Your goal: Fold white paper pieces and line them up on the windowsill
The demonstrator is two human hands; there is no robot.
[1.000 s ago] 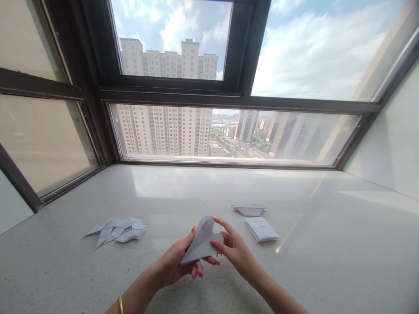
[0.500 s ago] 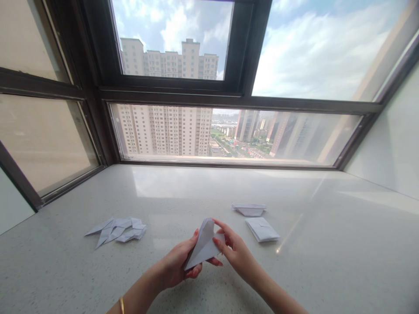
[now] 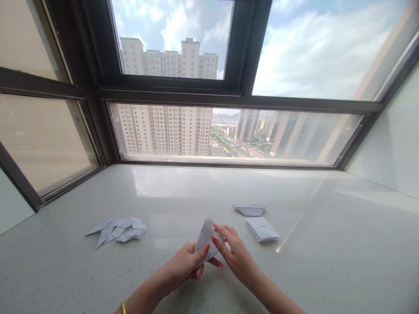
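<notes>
A white sheet of folded paper (image 3: 204, 235), tapering to a narrow blunt top, is held above the pale sill. My left hand (image 3: 183, 263) is closed around its lower left part, thumb lying across the front and fingers behind. At the paper's right flap, my right hand (image 3: 238, 254) has its thumb and fingertips bent against the paper in a loose pinch. The flap's far side is hidden by those fingers.
Several pointed folded-paper pieces (image 3: 118, 231) lie in a group to the left. On the right are a boat-shaped paper fold (image 3: 250, 210) and a flat square paper fold (image 3: 262, 229). A dark-framed window (image 3: 183, 100) borders the speckled sill (image 3: 81, 279).
My left thumb has moved from the paper's upper left edge down across its front. The paper has turned slightly more upright, and my right fingers have shifted a little along its flap.
</notes>
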